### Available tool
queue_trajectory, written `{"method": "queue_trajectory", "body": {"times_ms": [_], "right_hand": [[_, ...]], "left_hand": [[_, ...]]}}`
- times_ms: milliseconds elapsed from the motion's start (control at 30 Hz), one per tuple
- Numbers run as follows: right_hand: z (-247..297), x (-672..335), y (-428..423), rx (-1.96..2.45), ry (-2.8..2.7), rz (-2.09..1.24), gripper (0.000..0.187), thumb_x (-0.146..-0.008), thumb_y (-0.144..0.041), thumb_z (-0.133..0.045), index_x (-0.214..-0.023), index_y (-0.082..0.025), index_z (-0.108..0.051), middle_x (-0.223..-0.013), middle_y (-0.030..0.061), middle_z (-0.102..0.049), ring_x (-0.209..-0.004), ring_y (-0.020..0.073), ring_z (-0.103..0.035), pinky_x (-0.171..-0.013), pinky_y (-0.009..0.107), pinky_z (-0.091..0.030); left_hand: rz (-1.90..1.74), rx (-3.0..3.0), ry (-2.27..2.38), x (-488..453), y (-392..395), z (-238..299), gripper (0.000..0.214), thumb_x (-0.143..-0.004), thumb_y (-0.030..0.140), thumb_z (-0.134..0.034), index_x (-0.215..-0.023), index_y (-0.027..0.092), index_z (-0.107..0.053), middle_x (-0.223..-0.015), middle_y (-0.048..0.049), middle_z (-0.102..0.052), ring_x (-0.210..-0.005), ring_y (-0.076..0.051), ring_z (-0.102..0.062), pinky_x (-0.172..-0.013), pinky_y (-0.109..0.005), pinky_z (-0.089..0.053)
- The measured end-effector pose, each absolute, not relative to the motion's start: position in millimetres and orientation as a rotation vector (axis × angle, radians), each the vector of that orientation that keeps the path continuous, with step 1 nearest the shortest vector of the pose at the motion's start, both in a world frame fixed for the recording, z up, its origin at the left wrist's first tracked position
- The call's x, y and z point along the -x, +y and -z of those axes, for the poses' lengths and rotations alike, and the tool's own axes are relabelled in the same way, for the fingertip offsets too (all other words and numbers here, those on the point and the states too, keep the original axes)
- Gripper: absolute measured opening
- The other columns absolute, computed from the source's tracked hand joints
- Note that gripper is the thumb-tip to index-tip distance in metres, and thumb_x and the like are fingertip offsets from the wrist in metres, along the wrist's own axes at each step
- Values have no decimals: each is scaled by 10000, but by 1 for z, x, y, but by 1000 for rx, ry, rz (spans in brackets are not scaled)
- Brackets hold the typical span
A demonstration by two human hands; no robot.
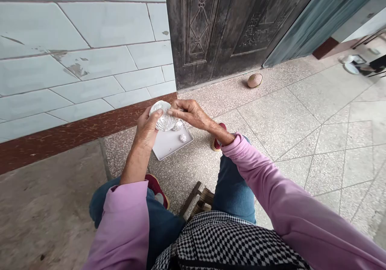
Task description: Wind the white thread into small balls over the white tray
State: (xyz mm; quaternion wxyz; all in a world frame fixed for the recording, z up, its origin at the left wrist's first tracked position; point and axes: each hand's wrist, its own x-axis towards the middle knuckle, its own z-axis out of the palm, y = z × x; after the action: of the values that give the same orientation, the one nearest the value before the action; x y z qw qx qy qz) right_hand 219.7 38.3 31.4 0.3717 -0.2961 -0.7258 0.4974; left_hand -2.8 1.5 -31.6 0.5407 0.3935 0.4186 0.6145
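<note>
My left hand (146, 128) is closed around a crumpled piece of silver foil (163, 117), held up in front of me. My right hand (191, 113) pinches the foil's upper right edge with thumb and fingers. Just below the hands a white square tray (167, 144) lies on the floor. It holds two small folded foil pieces (182, 137), one partly hidden behind my right hand. I sit with my knees apart, in pink sleeves and blue trousers.
A wooden stool (199, 201) shows between my legs. A tiled wall with a dark red skirting (69, 135) runs on the left, a dark carved door (229, 24) stands ahead. A small round brown object (255, 80) lies by the door. Terrazzo floor spreads to the right.
</note>
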Motion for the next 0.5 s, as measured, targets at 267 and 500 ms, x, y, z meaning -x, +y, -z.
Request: {"method": "queue_trajectory", "body": {"times_ms": [267, 500], "right_hand": [[-34, -220, 67, 809, -1713, -1162, 846, -1118, -887, -952, -772, -279, -476, -781, -34, -401, -788, 179, -351, -717, 325, -392], [-23, -211, 66, 871, -1686, -1196, 879, -1028, -910, -1017, -769, -277, -465, -773, -33, -420, -798, 177, -349, -714, 318, -359]], "left_hand": [[-1277, -911, 880, -28, -16, 19, 771, -972, 901, -964, -1291, 205, -867, -1255, -208, -905, -1298, -495, -891, -871, -528, -812], [-1175, -986, 885, -22, -22, 9, 917, -896, 839, -1078, -1519, 214, -829, -1342, -211, -905, -1213, -449, -897, -811, -445, -782]]}}
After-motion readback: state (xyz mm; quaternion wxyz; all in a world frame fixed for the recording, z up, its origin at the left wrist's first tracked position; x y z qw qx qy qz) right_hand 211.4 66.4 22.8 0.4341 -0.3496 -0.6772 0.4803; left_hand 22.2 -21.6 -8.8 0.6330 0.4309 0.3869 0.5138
